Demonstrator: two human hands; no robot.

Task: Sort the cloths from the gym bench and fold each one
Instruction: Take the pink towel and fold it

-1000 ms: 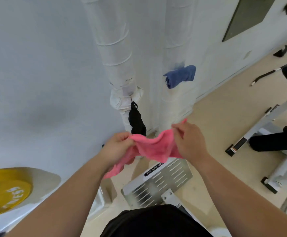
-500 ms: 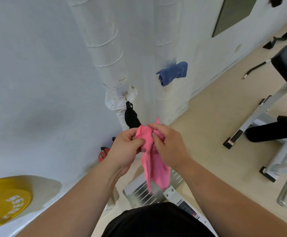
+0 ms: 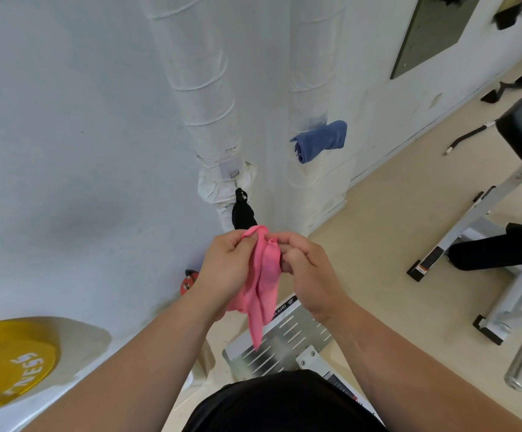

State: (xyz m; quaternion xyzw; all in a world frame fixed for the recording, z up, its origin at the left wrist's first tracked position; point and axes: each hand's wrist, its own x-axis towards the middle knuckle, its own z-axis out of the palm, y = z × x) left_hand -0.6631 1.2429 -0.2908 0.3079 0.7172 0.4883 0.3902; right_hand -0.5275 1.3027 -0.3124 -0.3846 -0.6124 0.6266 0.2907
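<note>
Pink cloth held doubled between both hands

Pink cloth [image 3: 264,282] hangs in soft vertical folds, its top edge bunched and its long axis running straight down to a narrow tip above the slotted metal plate [image 3: 280,344]. Left hand [image 3: 227,269] pinches the upper left edge between thumb and fingers; right hand [image 3: 311,275] grips the upper right edge, fingers curled. A blue cloth [image 3: 320,140] sits on the white wrapped pipe [image 3: 312,88] behind.

The yellow weight plate [image 3: 7,363] carries raised letters — only "NESS" reads clearly. The slotted metal plate [image 3: 284,341] bears a dark logo — too blurred to read.
</note>
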